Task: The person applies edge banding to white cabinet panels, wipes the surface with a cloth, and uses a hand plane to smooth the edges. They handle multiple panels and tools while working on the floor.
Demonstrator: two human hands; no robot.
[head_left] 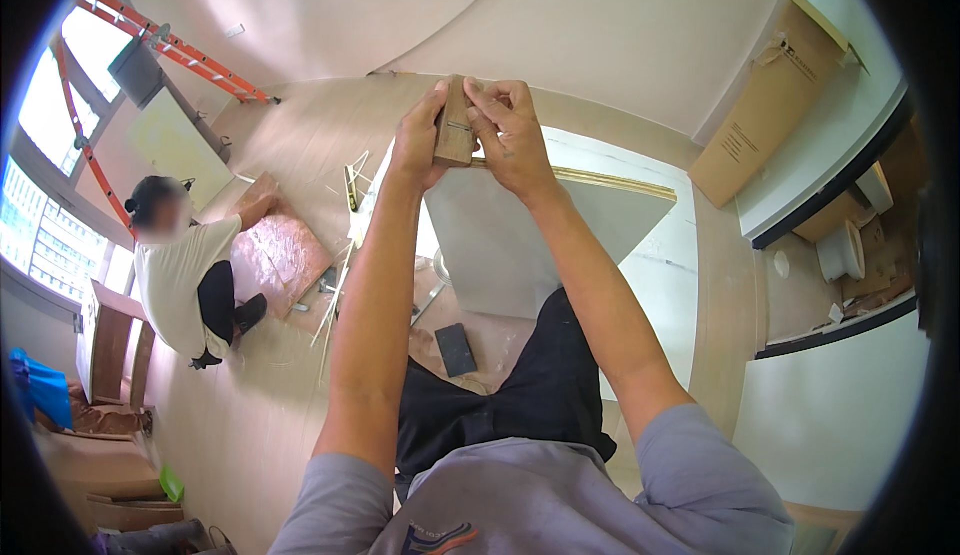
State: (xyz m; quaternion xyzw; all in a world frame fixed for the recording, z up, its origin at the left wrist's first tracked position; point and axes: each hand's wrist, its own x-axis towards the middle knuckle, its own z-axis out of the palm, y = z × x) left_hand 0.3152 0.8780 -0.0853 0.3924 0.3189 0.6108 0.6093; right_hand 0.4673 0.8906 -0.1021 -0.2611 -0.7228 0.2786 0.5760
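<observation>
Out in front of me, at arm's length, I hold up a small brown wooden block with a slot and a cross pin, which looks like a wooden hand plane (455,142). My left hand (418,135) is wrapped along its left side. On the other side my right hand (512,137) has its fingers bent, with thumb and fingertips on the plane's upper right edge. Below the hands a grey panel (500,240) with a light wood-coloured edge stands tilted between my arms. A large white board (660,255) lies under and beyond it.
On the left a co-worker (185,275) crouches, one arm reaching over a plastic-wrapped pinkish board (282,255). Thin strips (335,295) litter the floor beside a yellow level (351,187). A dark rectangular block (456,350) lies near my legs. An orange ladder (185,50) and a tall carton (770,100) stand farther off.
</observation>
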